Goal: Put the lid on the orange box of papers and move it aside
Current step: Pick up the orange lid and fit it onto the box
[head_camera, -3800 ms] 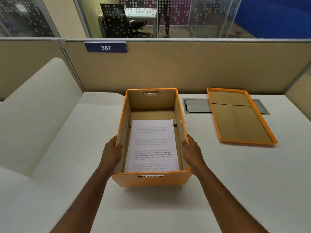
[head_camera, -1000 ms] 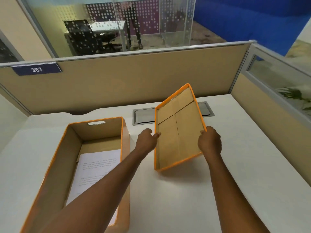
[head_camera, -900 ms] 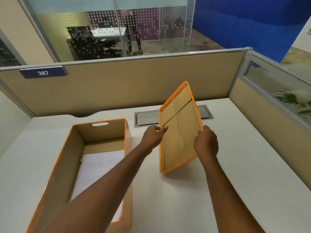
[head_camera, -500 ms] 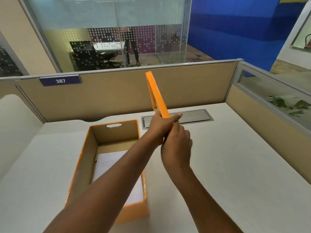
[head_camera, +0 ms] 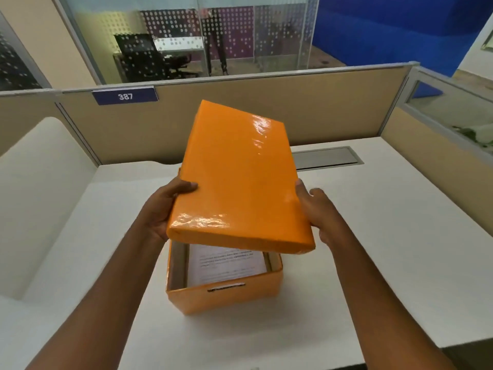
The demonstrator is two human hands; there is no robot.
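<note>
The glossy orange lid (head_camera: 240,177) hangs in the air above the orange box (head_camera: 226,295), orange side up and tilted, its far end raised. My left hand (head_camera: 162,209) grips its left edge and my right hand (head_camera: 317,212) grips its right edge. The lid hides most of the box; only the near end shows, with its handle slot. White printed papers (head_camera: 226,263) lie inside, visible under the lid's near edge. The box stands on the white desk (head_camera: 373,249).
A grey cable hatch (head_camera: 328,157) is set into the desk behind the lid. Beige partition walls (head_camera: 320,108) close the desk at the back and right. A white curved panel (head_camera: 34,196) rises on the left.
The lid, held on edge to the right of the box half a second ago, is now turned orange side up and carried left over the box. Both hands moved with it.
</note>
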